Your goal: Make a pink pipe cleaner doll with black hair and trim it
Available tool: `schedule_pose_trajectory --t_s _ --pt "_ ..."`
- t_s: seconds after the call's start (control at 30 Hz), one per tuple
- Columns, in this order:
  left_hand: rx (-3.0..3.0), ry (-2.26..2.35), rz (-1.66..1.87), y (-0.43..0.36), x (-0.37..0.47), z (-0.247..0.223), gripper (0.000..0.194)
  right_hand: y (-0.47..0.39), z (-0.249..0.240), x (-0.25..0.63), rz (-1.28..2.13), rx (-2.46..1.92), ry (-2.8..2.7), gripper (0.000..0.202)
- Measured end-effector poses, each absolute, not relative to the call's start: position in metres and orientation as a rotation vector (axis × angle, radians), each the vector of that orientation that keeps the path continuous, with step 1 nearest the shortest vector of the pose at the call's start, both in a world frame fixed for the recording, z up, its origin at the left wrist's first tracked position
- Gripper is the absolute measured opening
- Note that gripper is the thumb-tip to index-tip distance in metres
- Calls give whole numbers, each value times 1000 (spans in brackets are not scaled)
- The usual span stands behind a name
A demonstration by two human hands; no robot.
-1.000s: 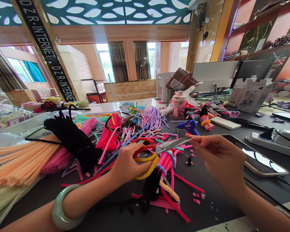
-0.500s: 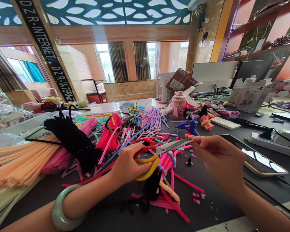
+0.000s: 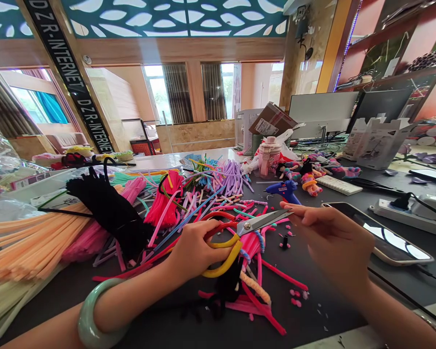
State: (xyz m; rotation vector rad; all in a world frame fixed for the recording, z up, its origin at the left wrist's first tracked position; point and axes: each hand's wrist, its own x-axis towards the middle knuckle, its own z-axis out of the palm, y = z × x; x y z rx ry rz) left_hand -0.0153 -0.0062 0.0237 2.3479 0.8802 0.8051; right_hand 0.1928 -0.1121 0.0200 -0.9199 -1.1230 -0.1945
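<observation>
My left hand point(image 3: 199, 249) is closed round the handles of a pair of scissors point(image 3: 254, 224), one handle red and one yellow. The blades point right, nearly together, with their tips at the fingertips of my right hand point(image 3: 334, 237). Those fingers are pinched; whatever lies between them is too small or hidden to name. Beneath the scissors is a pink bundle of fuzzy pipe cleaners point(image 3: 252, 244) with a blue twisted band round it and a black fuzzy part point(image 3: 229, 281) at its lower end. Pink and red stems point(image 3: 263, 310) lie just below.
Bundles of peach point(image 3: 39, 237), black point(image 3: 105, 213) and red pipe cleaners point(image 3: 166, 201) cover the left side. A blue glue gun point(image 3: 284, 190), a pink bottle point(image 3: 269, 157) and a small doll point(image 3: 310, 179) stand or lie beyond. At right are a phone point(image 3: 385, 237) and a power strip point(image 3: 414, 215).
The scissors and my left hand have shifted slightly right and up. My right hand has moved a little to the right, still pinched near the blade tips.
</observation>
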Motion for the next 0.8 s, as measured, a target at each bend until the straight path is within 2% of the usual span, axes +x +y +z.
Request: schedule_pose_trajectory --t_s 0.23,0.8 --pt "2285 914 680 -8 -15 24 31 -112 19 194 -215 -919 -1122 20" --pt "2172 869 650 -12 -14 27 27 -113 21 192 -195 -929 -1106 21"
